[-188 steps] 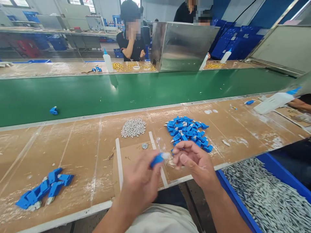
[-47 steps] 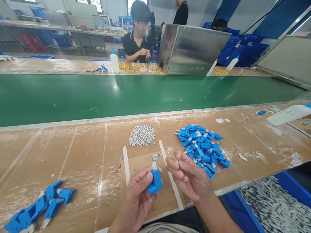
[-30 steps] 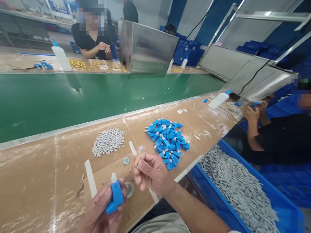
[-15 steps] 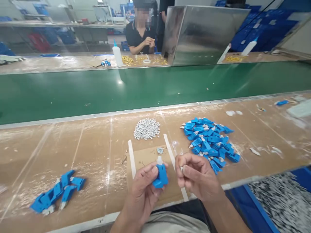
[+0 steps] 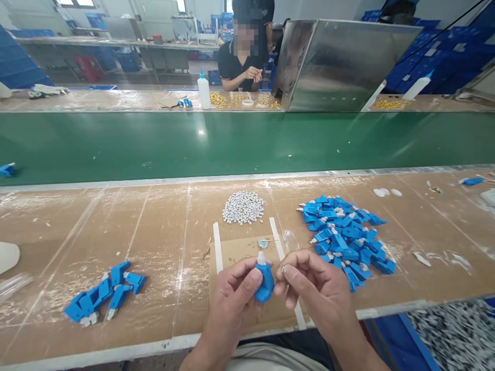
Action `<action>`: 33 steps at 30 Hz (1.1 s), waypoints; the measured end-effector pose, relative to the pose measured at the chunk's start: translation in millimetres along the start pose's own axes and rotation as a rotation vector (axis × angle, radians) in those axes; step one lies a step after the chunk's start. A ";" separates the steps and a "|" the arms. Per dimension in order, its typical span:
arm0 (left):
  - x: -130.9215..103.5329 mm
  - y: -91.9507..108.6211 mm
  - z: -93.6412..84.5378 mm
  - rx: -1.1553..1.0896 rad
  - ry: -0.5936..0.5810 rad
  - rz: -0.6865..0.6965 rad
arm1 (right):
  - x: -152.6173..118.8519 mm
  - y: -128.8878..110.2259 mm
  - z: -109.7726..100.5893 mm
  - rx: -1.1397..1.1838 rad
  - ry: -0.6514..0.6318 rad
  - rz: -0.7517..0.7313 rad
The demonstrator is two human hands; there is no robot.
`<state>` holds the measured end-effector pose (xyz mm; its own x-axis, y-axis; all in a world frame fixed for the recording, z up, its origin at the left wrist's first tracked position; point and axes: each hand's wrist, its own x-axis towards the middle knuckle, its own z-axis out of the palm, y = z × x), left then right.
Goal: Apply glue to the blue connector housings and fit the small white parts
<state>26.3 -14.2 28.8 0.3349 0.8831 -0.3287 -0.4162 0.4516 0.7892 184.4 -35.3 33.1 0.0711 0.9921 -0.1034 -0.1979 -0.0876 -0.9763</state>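
Between the thumb and fingers of my left hand [image 5: 240,293] is a blue plastic piece with a whitish tip [image 5: 264,282], tip pointing up. Close beside it on the right, my right hand [image 5: 315,283] pinches a small whitish piece [image 5: 283,268], mostly covered by the fingertips. Beyond both hands lies a heap of small whitish-grey pieces [image 5: 243,207]. A large pile of blue pieces with pale tips [image 5: 348,237] is to the right of my right hand. Several more blue pieces [image 5: 104,291] lie in a small group at the left.
A cardboard sheet [image 5: 232,250] with white tape strips lies under my hands, bearing a small bluish blob with a stick [image 5: 263,242]. A green conveyor belt [image 5: 232,144] runs behind the table. Across it a person [image 5: 240,67] sits by a white bottle [image 5: 203,91]. A blue crate [image 5: 406,340] stands lower right.
The whole view has shifted, so the table things sit further right. The blue piece has turned in my left hand, and my right hand's pinch has come closer to it.
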 end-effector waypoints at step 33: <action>0.8 -17.2 -16.6 0.089 -0.054 0.150 | -2.3 7.9 -2.1 0.112 0.119 -0.038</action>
<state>19.7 -19.2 6.5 0.3209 0.9304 -0.1774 -0.3888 0.3002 0.8710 184.8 -38.4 25.2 0.1950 0.9762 -0.0950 -0.3000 -0.0329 -0.9534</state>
